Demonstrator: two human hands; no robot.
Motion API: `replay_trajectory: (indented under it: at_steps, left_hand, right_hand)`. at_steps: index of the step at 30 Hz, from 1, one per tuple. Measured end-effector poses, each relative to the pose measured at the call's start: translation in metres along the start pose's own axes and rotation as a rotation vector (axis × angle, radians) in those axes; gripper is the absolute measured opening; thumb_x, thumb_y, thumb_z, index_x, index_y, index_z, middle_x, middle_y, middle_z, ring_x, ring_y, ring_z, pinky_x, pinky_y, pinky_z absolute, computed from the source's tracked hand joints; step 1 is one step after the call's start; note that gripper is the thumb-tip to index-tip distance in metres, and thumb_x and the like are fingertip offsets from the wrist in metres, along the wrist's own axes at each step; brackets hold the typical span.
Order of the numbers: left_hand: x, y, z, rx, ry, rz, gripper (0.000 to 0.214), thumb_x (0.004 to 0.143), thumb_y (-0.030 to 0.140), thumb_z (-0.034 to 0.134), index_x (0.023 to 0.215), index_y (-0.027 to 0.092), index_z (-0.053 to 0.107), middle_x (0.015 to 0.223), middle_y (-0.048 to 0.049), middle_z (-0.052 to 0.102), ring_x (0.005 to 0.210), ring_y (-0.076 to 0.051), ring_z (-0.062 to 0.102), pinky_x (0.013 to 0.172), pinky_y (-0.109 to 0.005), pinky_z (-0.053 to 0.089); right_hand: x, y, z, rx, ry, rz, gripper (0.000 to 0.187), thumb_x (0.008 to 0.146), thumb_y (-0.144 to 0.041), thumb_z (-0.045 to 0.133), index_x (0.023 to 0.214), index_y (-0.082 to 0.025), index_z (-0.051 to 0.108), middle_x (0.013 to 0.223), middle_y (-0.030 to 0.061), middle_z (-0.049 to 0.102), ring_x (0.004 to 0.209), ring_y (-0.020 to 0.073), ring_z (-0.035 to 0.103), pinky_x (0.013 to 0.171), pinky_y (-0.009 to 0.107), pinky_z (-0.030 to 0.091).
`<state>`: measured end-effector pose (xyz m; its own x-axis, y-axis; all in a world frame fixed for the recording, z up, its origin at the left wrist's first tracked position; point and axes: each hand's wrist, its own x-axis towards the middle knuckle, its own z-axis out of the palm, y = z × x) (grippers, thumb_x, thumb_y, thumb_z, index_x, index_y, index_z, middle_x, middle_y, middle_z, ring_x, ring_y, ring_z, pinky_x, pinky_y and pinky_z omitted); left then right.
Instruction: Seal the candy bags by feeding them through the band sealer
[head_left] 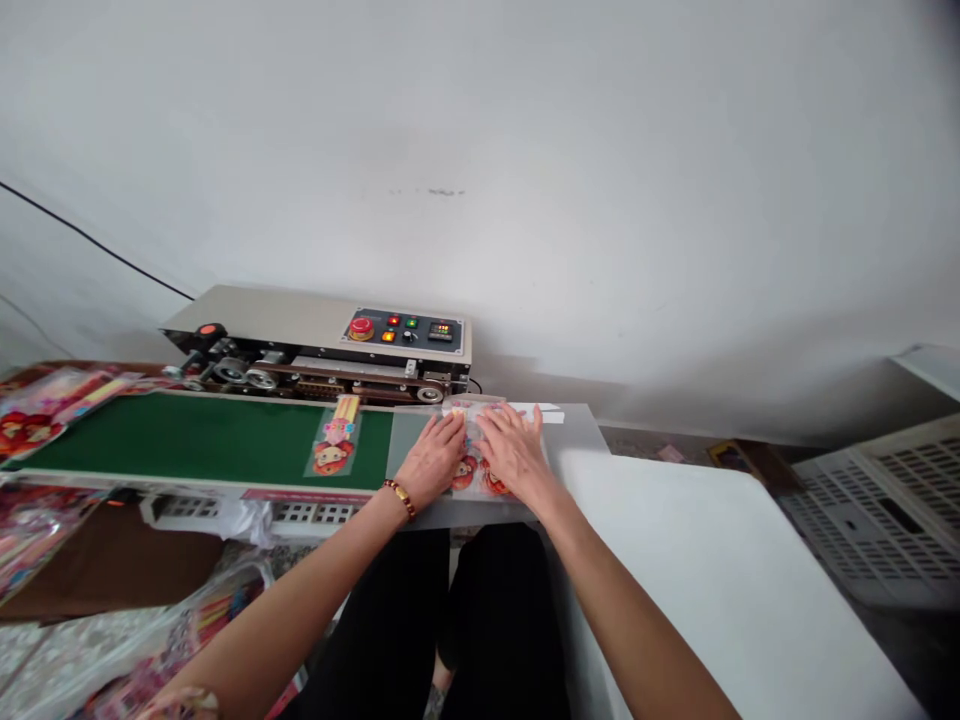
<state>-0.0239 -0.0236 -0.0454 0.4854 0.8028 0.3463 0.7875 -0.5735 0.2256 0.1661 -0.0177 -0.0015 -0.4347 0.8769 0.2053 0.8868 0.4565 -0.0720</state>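
Observation:
My left hand, with a beaded bracelet on the wrist, lies on the left side of clear plastic bags printed with red-haired cartoon figures. Its fingers are stretched out and close together. On the right side of the same bags rests my right hand, palm down with fingers spread. The bags lie on a grey plate at the right end of a green conveyor belt. One filled bag with a cartoon figure and yellow sticks sits alone on the belt. My hands partly hide the bags beneath them.
Behind the belt stands a band sealing machine with a lit control panel. More filled bags are piled at the belt's left end. A white table is at right, beyond it a white plastic crate. A cardboard box stands below left.

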Motion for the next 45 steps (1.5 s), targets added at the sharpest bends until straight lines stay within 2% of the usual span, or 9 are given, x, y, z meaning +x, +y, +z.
replay_trajectory:
  at_steps: [6, 11, 14, 16, 20, 24, 29, 36, 45]
  left_hand:
    - [-0.012, -0.024, 0.005, 0.026, 0.02, -0.081, 0.043, 0.102, 0.02, 0.038, 0.142, 0.011, 0.052, 0.151, -0.0176, 0.053, 0.144, -0.028, 0.045, 0.122, -0.051, 0.034]
    - [-0.038, -0.069, -0.018, 0.07, 0.012, -0.136, 0.041, 0.101, 0.022, 0.04, 0.138, 0.014, 0.054, 0.149, -0.0153, 0.055, 0.143, -0.027, 0.046, 0.121, -0.05, 0.036]
    - [-0.049, -0.081, -0.033, 0.128, 0.053, -0.212, 0.036, 0.099, 0.021, 0.04, 0.129, 0.014, 0.058, 0.142, -0.017, 0.06, 0.139, -0.035, 0.05, 0.118, -0.062, 0.034]
    - [-0.045, -0.07, -0.035, 0.121, 0.071, -0.209, 0.035, 0.099, 0.018, 0.038, 0.126, 0.013, 0.06, 0.137, -0.018, 0.063, 0.136, -0.035, 0.052, 0.12, -0.063, 0.031]
    - [-0.017, -0.019, -0.016, 0.025, 0.025, -0.029, 0.04, 0.1, 0.015, 0.037, 0.136, 0.015, 0.055, 0.144, -0.0134, 0.06, 0.141, -0.025, 0.05, 0.125, -0.049, 0.031]
    - [0.005, 0.011, 0.004, -0.003, -0.024, 0.018, 0.046, 0.099, 0.019, 0.043, 0.144, 0.011, 0.049, 0.153, -0.0174, 0.051, 0.147, -0.028, 0.042, 0.122, -0.051, 0.034]
    - [-0.011, -0.011, -0.002, 0.038, -0.029, -0.072, 0.048, 0.099, 0.016, 0.039, 0.147, 0.012, 0.047, 0.152, -0.0172, 0.051, 0.145, -0.029, 0.044, 0.122, -0.053, 0.032]
    - [-0.046, -0.057, -0.03, 0.12, 0.006, -0.225, 0.044, 0.099, 0.017, 0.041, 0.14, 0.02, 0.054, 0.15, -0.0135, 0.055, 0.142, -0.033, 0.047, 0.123, -0.063, 0.025]
    - [-0.004, -0.001, -0.005, -0.01, -0.049, -0.033, 0.046, 0.101, 0.016, 0.036, 0.144, 0.01, 0.05, 0.153, -0.0177, 0.051, 0.147, -0.027, 0.043, 0.124, -0.052, 0.031]
  right_hand:
    - [-0.022, 0.016, -0.003, -0.06, -0.034, 0.052, 0.039, 0.106, -0.029, 0.044, 0.144, -0.024, 0.054, 0.15, 0.0119, 0.051, 0.144, 0.0346, 0.035, 0.115, 0.078, 0.003]
    - [-0.004, 0.0, 0.003, -0.029, -0.038, 0.012, 0.039, 0.106, -0.03, 0.046, 0.144, -0.025, 0.053, 0.151, 0.0104, 0.051, 0.145, 0.0346, 0.034, 0.117, 0.075, 0.004]
    - [0.008, -0.013, 0.007, -0.011, -0.032, -0.06, 0.038, 0.106, -0.035, 0.049, 0.141, -0.024, 0.055, 0.149, 0.01, 0.053, 0.143, 0.0341, 0.035, 0.118, 0.074, 0.006]
    - [0.011, -0.019, 0.008, 0.011, -0.023, -0.076, 0.039, 0.107, -0.036, 0.047, 0.143, -0.023, 0.054, 0.149, 0.0095, 0.053, 0.142, 0.0336, 0.036, 0.118, 0.074, 0.008]
    - [0.005, -0.015, 0.005, 0.04, -0.018, -0.043, 0.039, 0.108, -0.033, 0.043, 0.145, -0.024, 0.052, 0.15, 0.0086, 0.051, 0.144, 0.0331, 0.035, 0.117, 0.074, 0.008]
    - [-0.011, 0.002, 0.001, -0.002, -0.028, 0.058, 0.039, 0.106, -0.028, 0.044, 0.144, -0.023, 0.053, 0.15, 0.0097, 0.052, 0.145, 0.0334, 0.034, 0.117, 0.075, 0.004]
    - [-0.017, 0.009, 0.007, -0.009, -0.045, 0.061, 0.041, 0.108, -0.031, 0.041, 0.146, -0.023, 0.051, 0.152, 0.0102, 0.05, 0.145, 0.0339, 0.033, 0.116, 0.075, 0.004]
    - [0.006, -0.018, 0.009, 0.046, -0.019, -0.057, 0.041, 0.109, -0.036, 0.041, 0.147, -0.024, 0.051, 0.151, 0.0088, 0.051, 0.144, 0.032, 0.034, 0.119, 0.072, 0.005]
    - [0.0, -0.011, 0.001, 0.054, -0.041, 0.014, 0.038, 0.107, -0.027, 0.043, 0.143, -0.024, 0.055, 0.15, 0.0093, 0.051, 0.144, 0.0329, 0.034, 0.117, 0.073, 0.008]
